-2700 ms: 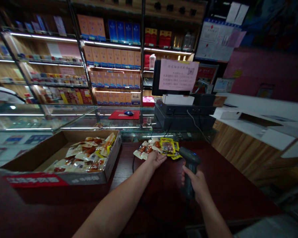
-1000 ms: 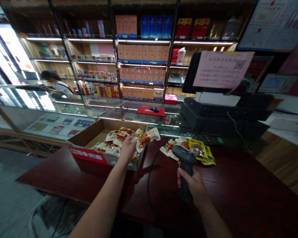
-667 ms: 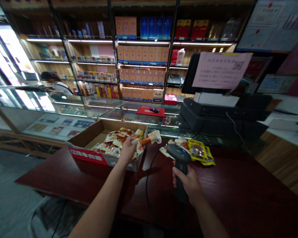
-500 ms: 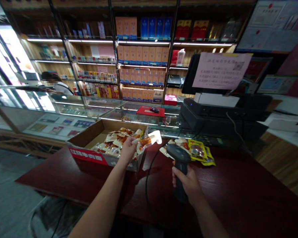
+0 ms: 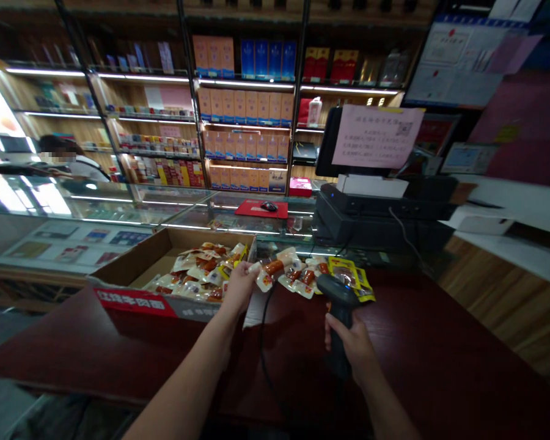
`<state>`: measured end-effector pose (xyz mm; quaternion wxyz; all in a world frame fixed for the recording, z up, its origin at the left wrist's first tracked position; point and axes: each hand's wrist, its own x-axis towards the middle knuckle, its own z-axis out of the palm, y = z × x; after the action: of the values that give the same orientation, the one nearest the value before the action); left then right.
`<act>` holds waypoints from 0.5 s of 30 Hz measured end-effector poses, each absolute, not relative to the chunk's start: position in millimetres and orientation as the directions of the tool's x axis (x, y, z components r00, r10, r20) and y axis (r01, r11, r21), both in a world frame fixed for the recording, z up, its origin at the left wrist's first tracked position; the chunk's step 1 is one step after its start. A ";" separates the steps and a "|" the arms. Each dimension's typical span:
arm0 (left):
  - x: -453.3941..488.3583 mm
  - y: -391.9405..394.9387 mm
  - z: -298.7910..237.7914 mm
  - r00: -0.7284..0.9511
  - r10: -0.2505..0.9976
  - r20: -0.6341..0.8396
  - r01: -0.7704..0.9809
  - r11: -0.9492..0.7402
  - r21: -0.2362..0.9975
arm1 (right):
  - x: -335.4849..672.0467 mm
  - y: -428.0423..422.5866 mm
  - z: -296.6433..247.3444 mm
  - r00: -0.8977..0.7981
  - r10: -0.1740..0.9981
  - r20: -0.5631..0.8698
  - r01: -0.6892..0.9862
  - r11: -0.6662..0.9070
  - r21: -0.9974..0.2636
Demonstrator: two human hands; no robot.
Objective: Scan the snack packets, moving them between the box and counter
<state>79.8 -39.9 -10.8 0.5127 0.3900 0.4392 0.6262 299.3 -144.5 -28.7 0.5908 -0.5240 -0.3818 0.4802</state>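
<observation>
Black barcode scanner (image 5: 340, 299) is gripped in the right hand (image 5: 351, 348), sausage snack packet (image 5: 271, 269) pinched in the left hand (image 5: 241, 287) beside a cardboard box (image 5: 132, 304).

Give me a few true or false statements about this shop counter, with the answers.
1. The left hand holds a sausage snack packet. True.
2. The right hand holds a snack packet. False: it holds a black barcode scanner.
3. The cardboard box stands on the floor. False: it sits on the dark red counter.
4. A computer mouse lies on a red mat. True.
</observation>
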 end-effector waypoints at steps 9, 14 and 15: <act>220.4 -16.3 -22.5 -0.031 0.994 -0.101 -0.529 0.070 0.846 | 364.2 -161.8 -24.1 0.455 0.889 -0.056 -0.197 0.039 -0.980; 272.8 -0.3 -24.2 0.042 0.996 -0.078 -0.530 0.089 0.843 | 383.5 -170.4 -23.3 0.500 0.863 -0.074 -0.204 0.034 -0.978; 277.5 0.9 -25.0 0.062 0.996 -0.066 -0.516 0.088 0.852 | 385.7 -171.8 -23.2 0.503 0.861 -0.073 -0.203 0.036 -0.979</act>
<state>277.5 0.9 -25.0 0.6460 0.3368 0.3562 0.5851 385.7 -171.8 -23.2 0.6579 -0.5646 -0.2916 0.4042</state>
